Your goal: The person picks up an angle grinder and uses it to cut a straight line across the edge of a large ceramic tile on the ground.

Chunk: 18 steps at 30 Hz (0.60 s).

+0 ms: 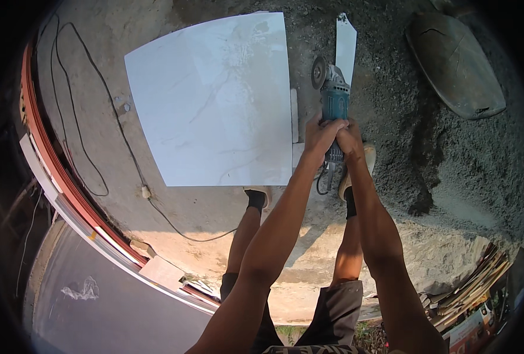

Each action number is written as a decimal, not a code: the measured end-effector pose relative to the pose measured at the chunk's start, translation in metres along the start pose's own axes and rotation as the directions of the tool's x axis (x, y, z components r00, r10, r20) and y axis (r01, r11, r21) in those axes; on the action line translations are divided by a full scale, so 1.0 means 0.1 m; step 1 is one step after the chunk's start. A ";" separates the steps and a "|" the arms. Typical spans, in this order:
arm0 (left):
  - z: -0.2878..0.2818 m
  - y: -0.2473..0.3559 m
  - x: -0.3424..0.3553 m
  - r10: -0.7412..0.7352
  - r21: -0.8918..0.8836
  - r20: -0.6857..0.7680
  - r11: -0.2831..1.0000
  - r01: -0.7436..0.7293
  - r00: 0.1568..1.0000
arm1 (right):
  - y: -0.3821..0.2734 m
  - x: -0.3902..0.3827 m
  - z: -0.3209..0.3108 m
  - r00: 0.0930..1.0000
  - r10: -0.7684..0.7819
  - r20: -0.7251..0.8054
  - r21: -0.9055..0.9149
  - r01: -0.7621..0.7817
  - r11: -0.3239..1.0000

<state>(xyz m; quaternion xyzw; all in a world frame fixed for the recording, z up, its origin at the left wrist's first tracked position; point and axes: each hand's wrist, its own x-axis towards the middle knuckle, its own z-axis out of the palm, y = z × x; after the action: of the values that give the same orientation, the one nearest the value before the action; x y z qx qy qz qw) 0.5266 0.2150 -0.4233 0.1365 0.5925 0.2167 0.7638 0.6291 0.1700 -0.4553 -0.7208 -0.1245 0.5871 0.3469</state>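
Observation:
Both my hands are closed around the body of a teal angle grinder (335, 106), held out in front of me with its head pointing away. My left hand (319, 137) wraps it from the left, and my right hand (349, 139) grips from the right with the fingers close together. The grinder's round disc (319, 72) stands on edge at the left of its head. To the left lies a large white tile (214, 106) with faint grey veins, apart from the disc. Beyond the grinder is a narrow white strip (345, 47) with a broken far end.
A dark cable (120, 124) loops along the left, with a pale plug joint (146, 193). Grey sandy debris (392, 147) covers the right side. An oval grey tray (455, 65) lies at the far right. Stacked thin boards (480, 283) lean at the lower right.

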 end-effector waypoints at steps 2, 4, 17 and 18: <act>0.11 -0.11 -0.19 -0.005 -0.023 0.021 1.000 0.005 1.000 | 0.12 -0.12 -0.22 1.000 -0.016 0.020 -0.132 0.019 0.991; 0.12 -0.24 -0.34 0.009 -0.091 0.036 0.996 -0.006 0.999 | 0.21 -0.24 -0.29 0.999 -0.001 0.041 -0.174 0.008 0.985; -0.41 -1.14 -0.87 -0.113 -0.082 -0.228 0.992 0.097 0.967 | 0.48 -0.96 -0.28 0.981 0.179 0.080 0.033 -0.182 0.983; -0.60 -1.30 -0.89 -0.271 -0.222 -0.375 0.955 0.198 0.887 | 0.42 -0.99 -0.27 0.964 0.265 0.039 0.011 -0.265 0.964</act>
<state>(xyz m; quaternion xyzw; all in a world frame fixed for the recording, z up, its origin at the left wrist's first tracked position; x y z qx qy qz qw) 0.4724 0.0550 -0.4245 -0.0521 0.7267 0.1979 0.6557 0.6170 0.0718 -0.4054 -0.7172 -0.0289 0.6424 0.2685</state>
